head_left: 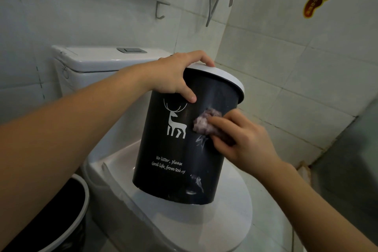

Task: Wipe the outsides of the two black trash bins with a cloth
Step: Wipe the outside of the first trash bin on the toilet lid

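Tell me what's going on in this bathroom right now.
A person is cleaning a black trash bin that stands tilted on the closed toilet lid. The left hand grips its white rim to steady it, while the right hand presses a small purplish cloth against the bin's side, beside the white deer print. Whitish smears still show lower on that side. A second black bin sits on the floor at lower left.

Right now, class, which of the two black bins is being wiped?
The bin with the white deer print, tilted on the closed toilet lid: the left hand grips its rim, the right hand presses a cloth on it. The floor bin is untouched.
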Action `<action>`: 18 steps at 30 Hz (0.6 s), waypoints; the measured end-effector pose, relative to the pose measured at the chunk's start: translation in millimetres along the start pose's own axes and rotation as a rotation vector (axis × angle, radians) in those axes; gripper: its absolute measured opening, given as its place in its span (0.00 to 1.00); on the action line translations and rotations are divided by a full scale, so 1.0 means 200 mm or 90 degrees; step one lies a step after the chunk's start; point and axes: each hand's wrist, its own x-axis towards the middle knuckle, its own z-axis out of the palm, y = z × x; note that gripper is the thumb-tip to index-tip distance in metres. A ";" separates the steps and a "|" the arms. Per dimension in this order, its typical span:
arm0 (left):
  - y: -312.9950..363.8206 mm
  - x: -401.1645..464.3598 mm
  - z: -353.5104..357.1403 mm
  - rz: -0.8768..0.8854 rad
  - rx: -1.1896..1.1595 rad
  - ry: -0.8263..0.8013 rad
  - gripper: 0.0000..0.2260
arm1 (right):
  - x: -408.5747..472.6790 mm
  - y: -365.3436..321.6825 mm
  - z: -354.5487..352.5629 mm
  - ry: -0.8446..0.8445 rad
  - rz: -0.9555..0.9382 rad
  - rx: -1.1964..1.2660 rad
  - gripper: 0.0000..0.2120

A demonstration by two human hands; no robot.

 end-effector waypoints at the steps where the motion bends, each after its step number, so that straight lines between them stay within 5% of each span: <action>1: 0.00 0.00 0.00 -0.001 -0.002 -0.002 0.35 | -0.01 0.00 0.00 -0.007 -0.004 0.002 0.16; 8: 0.02 0.01 0.01 0.000 -0.001 -0.010 0.35 | 0.13 0.08 -0.01 0.092 0.196 0.008 0.15; 18: 0.02 0.02 0.01 0.001 -0.010 -0.014 0.35 | -0.12 -0.06 0.02 -0.020 -0.028 0.019 0.14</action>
